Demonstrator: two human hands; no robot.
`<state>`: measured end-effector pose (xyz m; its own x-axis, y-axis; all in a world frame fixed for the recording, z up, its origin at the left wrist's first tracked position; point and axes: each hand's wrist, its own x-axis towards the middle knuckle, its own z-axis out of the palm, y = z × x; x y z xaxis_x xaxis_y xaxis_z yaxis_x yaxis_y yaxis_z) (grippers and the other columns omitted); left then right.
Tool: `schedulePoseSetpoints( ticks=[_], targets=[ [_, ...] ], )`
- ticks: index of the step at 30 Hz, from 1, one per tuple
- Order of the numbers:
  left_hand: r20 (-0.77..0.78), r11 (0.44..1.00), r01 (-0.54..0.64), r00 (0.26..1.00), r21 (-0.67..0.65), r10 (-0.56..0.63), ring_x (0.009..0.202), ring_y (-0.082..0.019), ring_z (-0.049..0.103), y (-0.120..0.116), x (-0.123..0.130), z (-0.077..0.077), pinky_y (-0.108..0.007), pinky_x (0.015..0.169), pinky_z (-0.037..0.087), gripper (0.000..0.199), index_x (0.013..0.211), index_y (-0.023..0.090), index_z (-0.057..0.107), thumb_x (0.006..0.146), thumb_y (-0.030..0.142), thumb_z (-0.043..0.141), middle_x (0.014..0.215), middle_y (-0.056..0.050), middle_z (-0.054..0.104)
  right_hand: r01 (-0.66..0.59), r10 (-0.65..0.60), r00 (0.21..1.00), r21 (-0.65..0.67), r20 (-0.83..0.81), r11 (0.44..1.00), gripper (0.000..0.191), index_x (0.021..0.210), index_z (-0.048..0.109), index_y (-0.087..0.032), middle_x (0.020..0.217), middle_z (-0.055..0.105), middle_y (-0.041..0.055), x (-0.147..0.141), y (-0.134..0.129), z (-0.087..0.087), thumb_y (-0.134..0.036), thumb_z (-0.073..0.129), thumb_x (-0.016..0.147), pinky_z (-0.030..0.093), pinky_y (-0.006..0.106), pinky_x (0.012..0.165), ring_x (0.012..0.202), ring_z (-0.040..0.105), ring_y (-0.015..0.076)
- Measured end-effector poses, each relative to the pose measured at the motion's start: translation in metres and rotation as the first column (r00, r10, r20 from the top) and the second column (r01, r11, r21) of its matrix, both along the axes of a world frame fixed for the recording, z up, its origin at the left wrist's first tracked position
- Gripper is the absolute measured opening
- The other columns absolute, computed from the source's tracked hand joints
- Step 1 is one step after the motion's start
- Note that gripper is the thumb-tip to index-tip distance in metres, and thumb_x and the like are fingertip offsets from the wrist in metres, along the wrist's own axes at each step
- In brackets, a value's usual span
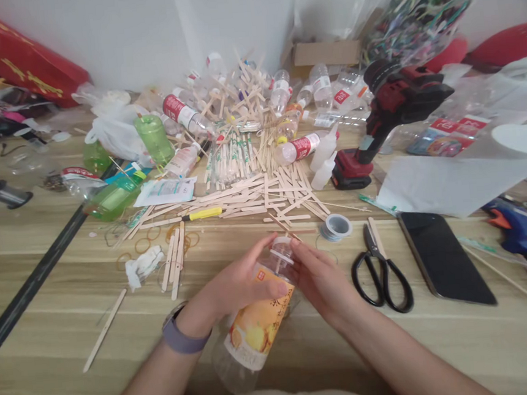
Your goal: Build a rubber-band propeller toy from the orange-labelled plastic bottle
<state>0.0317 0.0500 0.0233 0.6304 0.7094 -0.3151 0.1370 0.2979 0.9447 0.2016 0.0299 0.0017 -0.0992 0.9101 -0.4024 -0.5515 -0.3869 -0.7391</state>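
Observation:
A clear plastic bottle (260,328) with an orange fruit label lies tilted between my hands, its neck pointing away from me. My left hand (243,285) wraps around the bottle's upper body, thumb across the label. At the neck, my right hand (319,278) has its fingers closed against the bottle's side. A thin brown stick (285,222) shows at the bottle's mouth, near the right fingertips; whether those fingers pinch it is unclear. Just beyond stands a spool of grey wire (336,227). Black-handled scissors (381,273) lie to the right of my right hand.
Many wooden craft sticks (245,199) and plastic bottles cover the back of the table. A cordless drill (376,120) stands at the right, behind a phone (446,258) and a blue glue gun (517,224). A yellow utility knife (204,213) lies among the sticks. A black strip (35,282) crosses the left side.

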Motion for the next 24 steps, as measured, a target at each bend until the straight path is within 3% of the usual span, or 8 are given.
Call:
schedulePoseSetpoints(
  ticks=[5,8,10,13,15,19,24],
  targets=[
    [-0.006,0.998,-0.059,0.998,-0.032,0.059,0.13,-0.033,0.046,0.0,-0.001,-0.003,-0.043,0.106,0.037,0.083,0.146,0.024,0.034,0.074,0.04,0.074,0.143,-0.008,0.052,-0.089,0.086,0.992,0.029,0.088,0.996,0.036,0.092,0.075,-0.02,0.095,0.075,0.0071,0.008,-0.004,0.006,-0.051,0.073,0.074,0.049,0.037,0.092,0.095,0.067,0.0228],
    [-0.015,0.988,-0.103,0.995,-0.118,0.102,0.121,-0.032,0.055,0.0,-0.003,-0.003,-0.041,0.097,0.044,0.087,0.145,0.022,0.034,0.071,0.041,0.076,0.128,-0.01,0.063,-0.172,0.139,0.913,0.052,0.383,0.984,0.04,0.1,0.073,-0.021,0.101,0.075,0.0076,0.022,-0.011,0.011,-0.052,0.069,0.076,0.051,0.037,0.089,0.094,0.068,0.0229],
    [-0.02,0.977,-0.131,0.991,-0.171,0.129,0.114,-0.031,0.058,0.0,-0.004,-0.003,-0.038,0.091,0.046,0.088,0.145,0.022,0.034,0.07,0.041,0.077,0.119,-0.007,0.067,-0.24,0.133,0.748,0.078,0.651,0.968,0.037,0.097,0.072,-0.02,0.096,0.075,0.0074,0.035,-0.017,0.013,-0.051,0.064,0.079,0.054,0.035,0.078,0.085,0.069,0.0217],
    [0.033,0.958,-0.157,0.985,-0.241,0.17,0.103,-0.026,0.062,0.001,-0.005,-0.005,-0.033,0.086,0.046,0.082,0.14,0.023,0.041,0.068,0.04,0.078,0.11,-0.004,0.068,-0.341,0.018,0.415,0.137,0.91,0.93,0.03,0.091,0.071,-0.02,0.085,0.074,0.0064,0.053,-0.026,0.016,-0.044,0.054,0.085,0.052,0.03,0.062,0.072,0.067,0.0198],
    [0.089,0.948,-0.16,0.978,-0.275,0.19,0.095,-0.022,0.063,0.002,-0.005,-0.006,-0.031,0.083,0.046,0.075,0.133,0.023,0.048,0.067,0.04,0.079,0.104,-0.003,0.068,-0.379,-0.075,0.259,0.173,0.963,0.909,0.028,0.089,0.07,-0.021,0.079,0.073,0.0053,0.063,-0.031,0.017,-0.04,0.051,0.087,0.049,0.027,0.055,0.066,0.065,0.0184],
    [0.099,0.941,-0.172,0.973,-0.29,0.209,0.088,-0.019,0.061,0.002,-0.006,-0.007,-0.028,0.078,0.044,0.06,0.121,0.022,0.055,0.069,0.041,0.078,0.099,-0.001,0.067,-0.398,-0.19,0.056,0.197,0.98,0.896,0.027,0.086,0.069,-0.022,0.064,0.067,0.0011,0.086,-0.038,0.021,-0.04,0.049,0.09,0.045,0.026,0.049,0.052,0.06,0.0159],
    [0.087,0.941,-0.157,0.978,-0.301,0.19,0.081,-0.016,0.06,0.001,-0.006,-0.008,-0.026,0.072,0.043,0.053,0.113,0.022,0.058,0.068,0.044,0.078,0.094,-0.001,0.066,-0.341,-0.168,-0.235,0.08,0.957,0.937,0.03,0.086,0.067,-0.022,0.071,0.07,0.0029,0.118,-0.037,0.018,-0.044,0.047,0.09,0.045,0.03,0.049,0.056,0.065,0.0204]
  ],
)
